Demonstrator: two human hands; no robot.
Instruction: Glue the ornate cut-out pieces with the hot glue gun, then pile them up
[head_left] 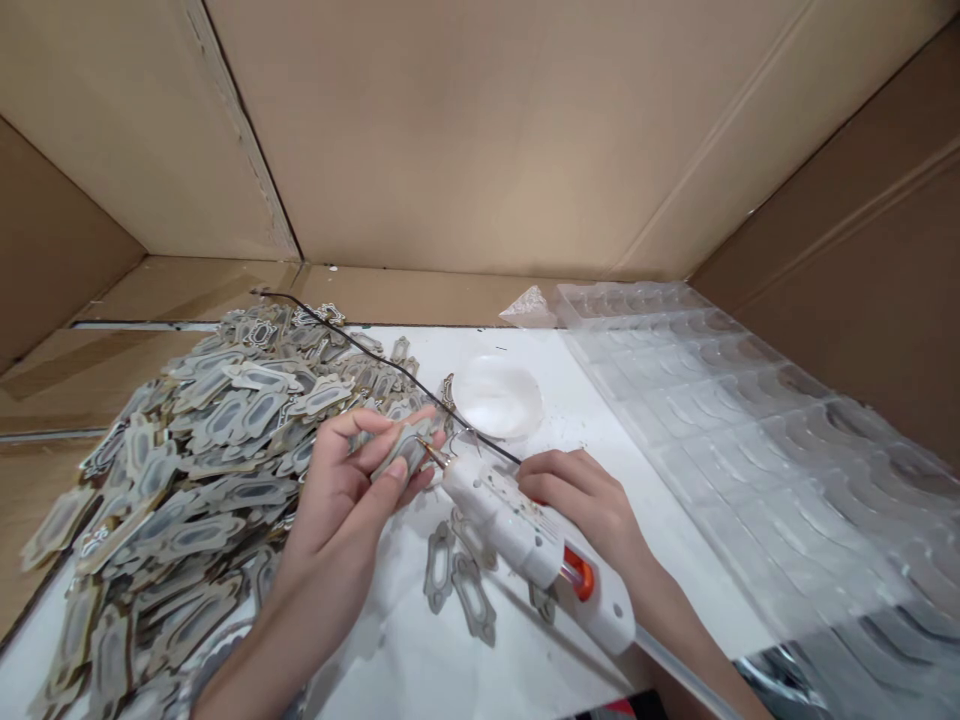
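Observation:
My left hand [345, 515] pinches a small grey plaque-shaped piece [399, 455] with wavy edges between thumb and fingers, raised above the white tabletop. Wrapped round a white hot glue gun [517, 520] is my right hand [589, 500], partly hidden behind the gun's body. The metal nozzle [435, 455] points left and meets the face of the piece, or nearly so; I cannot tell if it touches. An orange part and a clear glue stick [686, 680] show at the gun's rear. Below the hands lie several loose plaque pieces [474, 598] with open centres.
A large heap of similar pieces [202, 450] covers the left side. A round white dish [499, 395] stands behind the gun, near a thin dark cable [397, 368]. Clear compartment trays [675, 400] line the right. A small plastic bag [529, 305] lies at the back. Cardboard walls [480, 140] enclose the table.

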